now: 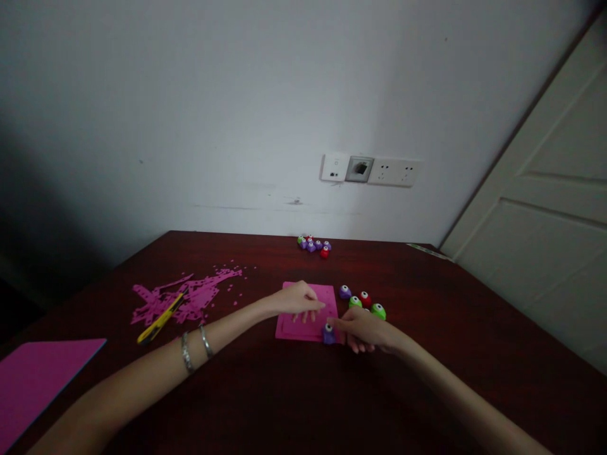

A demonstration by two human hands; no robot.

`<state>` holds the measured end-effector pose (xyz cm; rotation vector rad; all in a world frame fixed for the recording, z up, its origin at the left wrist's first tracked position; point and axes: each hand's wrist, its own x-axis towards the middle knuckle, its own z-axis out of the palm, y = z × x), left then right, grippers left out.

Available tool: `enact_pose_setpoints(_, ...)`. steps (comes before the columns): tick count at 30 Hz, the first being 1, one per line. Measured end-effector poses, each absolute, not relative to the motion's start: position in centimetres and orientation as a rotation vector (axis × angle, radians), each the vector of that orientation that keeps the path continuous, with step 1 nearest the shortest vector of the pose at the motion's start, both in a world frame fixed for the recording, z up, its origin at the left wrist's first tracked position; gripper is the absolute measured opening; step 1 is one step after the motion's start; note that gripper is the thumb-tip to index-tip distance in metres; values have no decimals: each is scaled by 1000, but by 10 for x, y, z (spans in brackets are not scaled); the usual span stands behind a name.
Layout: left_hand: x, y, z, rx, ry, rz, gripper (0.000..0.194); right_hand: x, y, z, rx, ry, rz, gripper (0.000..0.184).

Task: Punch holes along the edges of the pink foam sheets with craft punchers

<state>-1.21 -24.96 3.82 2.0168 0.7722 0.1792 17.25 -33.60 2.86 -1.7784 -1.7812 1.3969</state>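
Note:
A stack of pink sheets [289,328] lies on the table in front of me. My left hand [301,301] is over its middle, fingers loosely bent and apart, with nothing visible in them. At the stack's lower right corner is a small purple craft punch [329,335] with a round white top bearing a dark mark. My right hand [363,325] pinches that punch from the right; part of the grip is hidden. Just beyond my right hand stand more punches, among them a purple one [344,292], a red one [365,298] and a green one [378,311].
Pink scraps and tiny cut-out bits [203,294] are spread to the left, under a yellow utility knife [161,321]. A larger pink sheet [47,373] lies at the near left. Several punches [311,246] cluster at the back, near the wall with sockets [393,172].

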Motion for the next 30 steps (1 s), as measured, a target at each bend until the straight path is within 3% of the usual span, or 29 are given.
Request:
enact_pose_setpoints(15,0,-253,39,1891,674,-172,50,170,-325,28,-1835,-1946,1514,46)
enact_pose_setpoints(30,14,-237,24,1688,752,-531,46,167,-302,36,-2040,-1903,2044,41)
